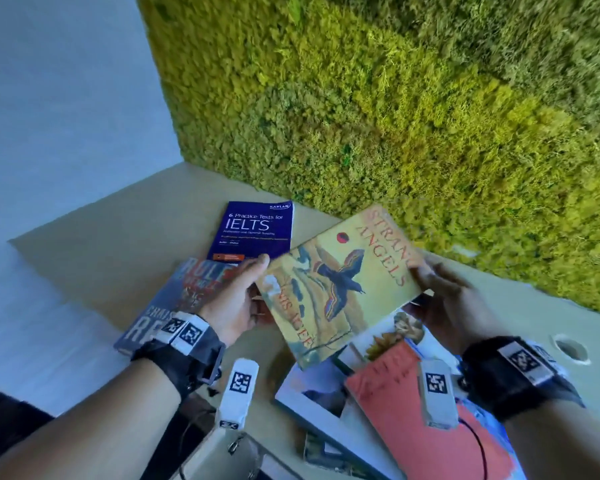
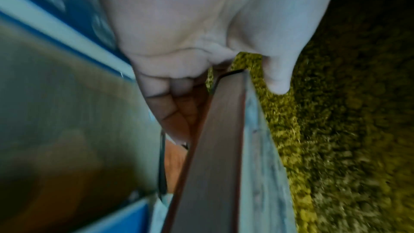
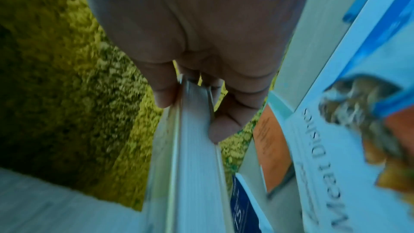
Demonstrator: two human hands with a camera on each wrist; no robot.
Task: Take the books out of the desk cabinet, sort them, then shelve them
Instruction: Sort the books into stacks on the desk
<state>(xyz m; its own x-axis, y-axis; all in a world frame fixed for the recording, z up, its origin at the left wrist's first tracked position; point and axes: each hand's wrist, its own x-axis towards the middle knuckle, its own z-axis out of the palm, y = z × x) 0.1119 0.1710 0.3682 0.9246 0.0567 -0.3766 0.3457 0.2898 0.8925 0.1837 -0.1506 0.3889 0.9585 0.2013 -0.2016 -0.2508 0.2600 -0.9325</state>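
Note:
A yellow paperback with a dark bird on its cover (image 1: pixel 336 282) hangs tilted above the desk, held by both hands. My left hand (image 1: pixel 246 299) grips its left edge, thumb on top and fingers underneath. My right hand (image 1: pixel 437 292) pinches its right edge. In the left wrist view the book's spine (image 2: pixel 215 148) runs down from my palm, fingers (image 2: pixel 179 112) curled behind it. The right wrist view shows the page edge (image 3: pixel 195 148) between thumb and fingers (image 3: pixel 226 123). A blue IELTS book (image 1: pixel 253 233) and a grey thriller (image 1: pixel 174 299) lie flat on the desk.
A pile of books lies at the front right: a coral-red one (image 1: pixel 416 414) over white ones (image 1: pixel 312 403). The beige desk (image 1: pixel 118 237) ends at a green moss wall (image 1: pixel 395 109) behind. A round cable hole (image 1: pixel 570 348) sits at the right.

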